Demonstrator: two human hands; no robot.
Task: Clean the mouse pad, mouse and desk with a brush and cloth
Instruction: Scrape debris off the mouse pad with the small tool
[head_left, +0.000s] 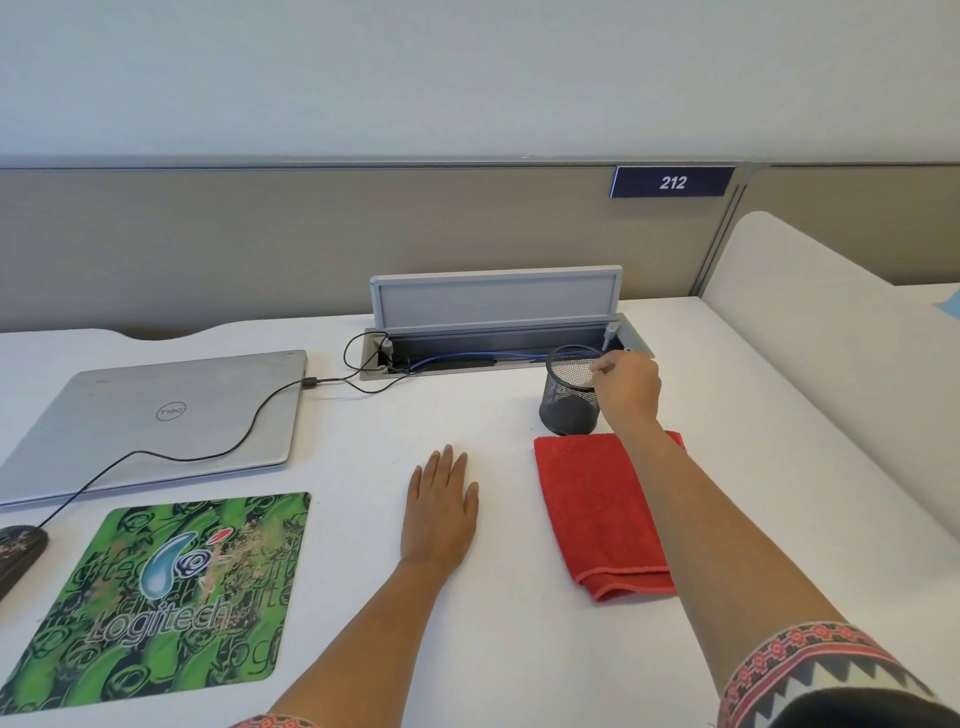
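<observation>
A green Logitech mouse pad (156, 597) with brownish specks on it lies at the front left of the white desk (363, 623). A dark mouse (18, 553) sits at the left edge, partly cut off. A folded red cloth (597, 514) lies right of centre. Behind it stands a black mesh cup (566, 400) with something dark at its bottom. My right hand (626, 387) is at the cup's rim with fingertips pinched; what they hold, if anything, is unclear. My left hand (441, 506) rests flat on the desk, fingers spread, holding nothing. No brush is clearly visible.
A closed silver Dell laptop (156, 415) lies at the back left, its black cable (249, 431) running to an open cable tray (493, 353) at the desk's rear. A beige partition (311, 234) stands behind, and a white divider (831, 338) on the right.
</observation>
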